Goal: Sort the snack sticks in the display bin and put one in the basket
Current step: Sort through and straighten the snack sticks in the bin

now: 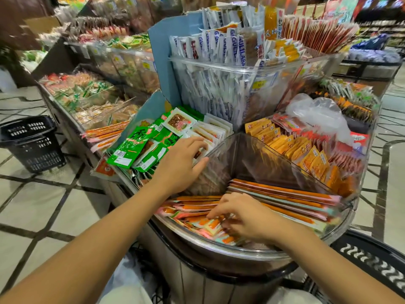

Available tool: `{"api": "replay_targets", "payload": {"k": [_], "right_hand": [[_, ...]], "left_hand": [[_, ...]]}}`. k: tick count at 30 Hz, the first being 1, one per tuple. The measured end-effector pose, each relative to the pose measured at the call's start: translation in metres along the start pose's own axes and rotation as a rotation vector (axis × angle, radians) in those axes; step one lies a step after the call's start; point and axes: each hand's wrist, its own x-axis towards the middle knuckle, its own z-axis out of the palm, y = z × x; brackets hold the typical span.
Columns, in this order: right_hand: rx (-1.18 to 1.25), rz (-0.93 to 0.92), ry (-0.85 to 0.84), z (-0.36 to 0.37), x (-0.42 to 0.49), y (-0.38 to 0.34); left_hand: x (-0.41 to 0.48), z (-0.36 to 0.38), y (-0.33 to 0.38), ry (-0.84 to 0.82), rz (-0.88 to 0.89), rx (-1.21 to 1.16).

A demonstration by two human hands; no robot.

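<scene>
display bin (219, 245): it is sitting on a round stand, split by clear dividers (247, 154). the near compartment is holding the long orange and pink snack sticks (285, 199).
snack sticks: those on the right are lying flat, parallel and neatly stacked. those on the left, nearest the person, are lying loose and crossed, so the sorting looks only part done.
right hand (243, 218): it is reaching down into the loose side, likely because that is where the disorder is.
right fingers (215, 212): they are curling down and bunching together, with the tips touching the top loose sticks. blur is hiding whether they are pinching one.
left hand (182, 166): it is resting at the edge of the next compartment, probably steadying the person while leaning in.
left fingers (195, 142): they are lying fairly straight over the white packets (215, 130), with the thumb against the divider's rim. they are gripping nothing and are apart from the sticks.
green packets (131, 150): they are spilling over the bin's left edge, just beside the left wrist.
basket (32, 143): it is standing on the floor well to the left, out of both hands' reach. no stick seems to be in it yet.
</scene>
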Motion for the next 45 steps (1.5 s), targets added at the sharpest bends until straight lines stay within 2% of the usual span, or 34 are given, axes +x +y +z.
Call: {"api": "replay_targets", "payload": {"k": [7, 13, 16, 20, 26, 31, 34, 37, 41, 43, 45], "right_hand": [[0.07, -0.001, 0.112, -0.002, -0.003, -0.003], [0.389, -0.042, 0.254, -0.014, -0.008, -0.012], [0.567, 0.004, 0.344, -0.027, -0.012, -0.017], [0.732, 0.036, 0.566, -0.052, -0.015, -0.02], [0.608, 0.113, 0.807, -0.092, -0.025, -0.016], [0.392, 0.144, 0.88, -0.114, -0.04, -0.02], [0.361, 0.164, 0.916, -0.123, -0.049, -0.024], [0.446, 0.172, 0.95, -0.132, -0.056, -0.029], [0.587, 0.143, 1.0, -0.14, -0.058, -0.027], [0.631, 0.142, 1.01, -0.141, -0.059, -0.027], [0.653, 0.139, 1.0, -0.142, -0.06, -0.028]], "left_hand": [[-0.001, 0.0, 0.001, 0.005, -0.006, 0.004], [-0.001, -0.001, 0.002, 0.017, -0.013, 0.001], [0.0, -0.001, 0.001, 0.014, -0.01, 0.003], [0.0, 0.0, 0.001, 0.012, -0.014, -0.006], [0.0, -0.001, 0.003, 0.02, 0.003, 0.033], [-0.001, -0.004, 0.006, 0.051, 0.071, 0.12], [0.003, -0.007, 0.016, 0.092, 0.149, 0.179], [-0.001, -0.015, 0.051, 0.089, 0.076, -0.046], [-0.024, -0.002, 0.101, -0.279, -0.057, -0.597], [-0.033, 0.011, 0.109, -0.286, -0.053, -0.665], [-0.036, 0.019, 0.108, -0.249, -0.052, -0.635]]}}
